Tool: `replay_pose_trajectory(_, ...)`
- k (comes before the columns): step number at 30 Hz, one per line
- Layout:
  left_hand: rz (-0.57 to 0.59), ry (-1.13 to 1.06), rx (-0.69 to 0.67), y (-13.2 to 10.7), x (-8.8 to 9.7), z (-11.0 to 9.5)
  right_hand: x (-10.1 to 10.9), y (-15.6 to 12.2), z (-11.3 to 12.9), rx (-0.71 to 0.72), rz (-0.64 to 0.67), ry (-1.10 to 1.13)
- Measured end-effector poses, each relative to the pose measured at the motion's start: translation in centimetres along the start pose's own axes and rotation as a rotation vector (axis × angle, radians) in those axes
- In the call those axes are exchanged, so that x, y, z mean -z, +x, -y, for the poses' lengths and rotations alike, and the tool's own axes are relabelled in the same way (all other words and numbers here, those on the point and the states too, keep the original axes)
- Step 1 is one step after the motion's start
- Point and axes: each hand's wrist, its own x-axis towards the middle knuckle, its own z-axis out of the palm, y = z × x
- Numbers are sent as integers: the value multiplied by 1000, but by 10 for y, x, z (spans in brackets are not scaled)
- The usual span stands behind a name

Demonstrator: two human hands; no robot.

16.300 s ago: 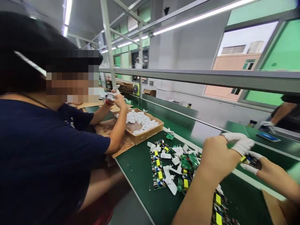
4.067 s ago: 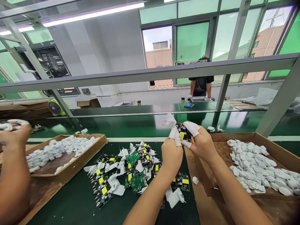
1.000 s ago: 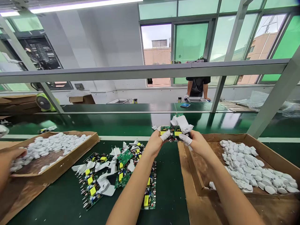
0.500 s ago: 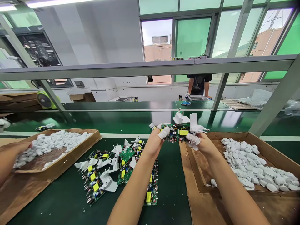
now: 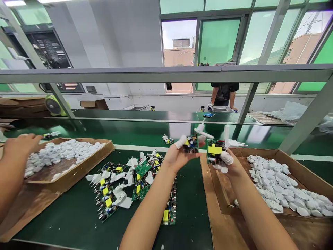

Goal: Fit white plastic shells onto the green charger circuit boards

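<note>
My left hand [image 5: 173, 158], with white finger covers, grips a small green circuit board [image 5: 191, 144] bearing a white plug piece [image 5: 203, 131]. Apart from it on the right, my right hand [image 5: 232, 165] pinches a second circuit board [image 5: 214, 150] with a yellow component. White plastic parts [image 5: 234, 142] stick out beside that board. Both boards are held above the green work surface. Below and left of my hands lies a heap of circuit boards [image 5: 143, 169] with white plastic pieces among them.
Cardboard trays of white plastic pieces stand on the left [image 5: 111, 147] and right [image 5: 222, 205]. Another person's hand [image 5: 22, 147] is over the left tray. A small board [image 5: 168, 140] lies farther back. A metal rail [image 5: 130, 75] crosses ahead; a person [image 5: 224, 94] stands beyond.
The two boards, side by side in my hands before, are now apart, with a gap between them. The other person's hand at the left tray has risen.
</note>
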Motion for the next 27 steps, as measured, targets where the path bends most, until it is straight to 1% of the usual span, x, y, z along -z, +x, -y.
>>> replay_pose_trajectory(2,-110,-39,-184,-1,3,-11,0,-1,5,-89,83,-207)
replay_pose_trajectory(3,-183,-48,-266,-1,5,-17,-1,-1,5,-150,149,-357)
replay_pose_trajectory(4,-252,-53,-324,-2,8,-23,-3,1,3,-207,234,-560)
replay_pose_trajectory(5,-305,-61,-355,-3,10,-28,-7,2,-1,-254,318,-787)
replay_pose_trajectory(6,-332,-77,-368,-4,12,-32,-11,4,-7,-289,388,-1003)
replay_pose_trajectory(7,-326,-104,-372,-5,14,-35,-17,5,-15,-311,433,-1188)
replay_pose_trajectory(8,-290,-137,-376,-6,15,-37,-24,6,-24,-325,448,-1328)
replay_pose_trajectory(9,-234,-174,-382,-7,15,-38,-32,7,-33,-342,437,-1407)
replay_pose_trajectory(10,-175,-206,-389,-8,16,-37,-39,6,-41,-363,414,-1439)
replay_pose_trajectory(12,-87,-246,-400,-9,15,-35,-49,5,-53,-386,358,-1443)
replay_pose_trajectory(14,-53,-271,-389,-9,14,-30,-51,5,-56,-371,295,-1423)
replay_pose_trajectory(16,-43,-303,-368,-8,12,-25,-45,7,-53,-323,232,-1350)
replay_pose_trajectory(18,-45,-335,-324,-4,11,-19,-32,12,-48,-276,166,-1227)
replay_pose_trajectory(20,-85,-340,-243,1,11,-13,-20,19,-44,-236,92,-1079)
replay_pose_trajectory(23,-219,-230,-124,11,12,-5,-9,26,-42,-183,5,-864)
replay_pose_trajectory(25,-287,-113,-103,15,13,0,-7,27,-42,-133,-25,-734)
replay_pose_trajectory(27,-312,-14,-126,18,13,4,-7,26,-40,-64,-62,-623)
